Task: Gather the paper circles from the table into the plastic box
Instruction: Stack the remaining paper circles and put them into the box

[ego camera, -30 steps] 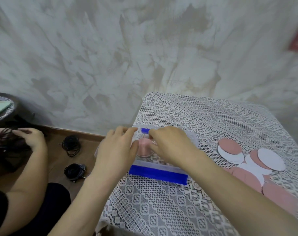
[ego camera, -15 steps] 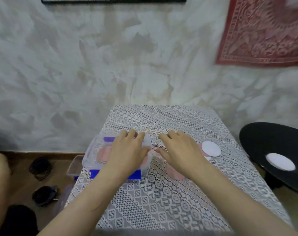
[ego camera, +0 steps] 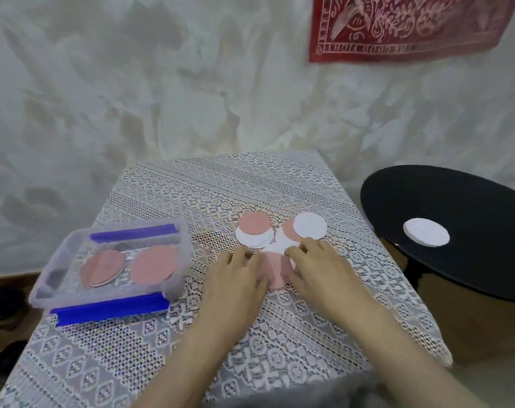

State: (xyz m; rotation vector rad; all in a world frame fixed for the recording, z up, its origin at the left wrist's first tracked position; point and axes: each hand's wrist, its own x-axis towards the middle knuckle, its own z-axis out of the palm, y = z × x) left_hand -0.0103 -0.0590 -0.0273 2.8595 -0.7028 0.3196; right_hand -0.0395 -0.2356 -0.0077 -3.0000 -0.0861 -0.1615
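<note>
your left hand (ego camera: 235, 278) and right hand (ego camera: 316, 267) lie flat, fingers spread, on a pink paper circle (ego camera: 275, 273) mid-tabletop, with overlapping pink and white paper circles (ego camera: 254, 228) just behind. the clear blue-clipped plastic box (ego camera: 44, 287) sits at the left edge. thin paper could crumple or snag on the lace tablecloth (ego camera: 191, 195). a black round side table (ego camera: 471, 260) stands beyond the right edge.
</note>
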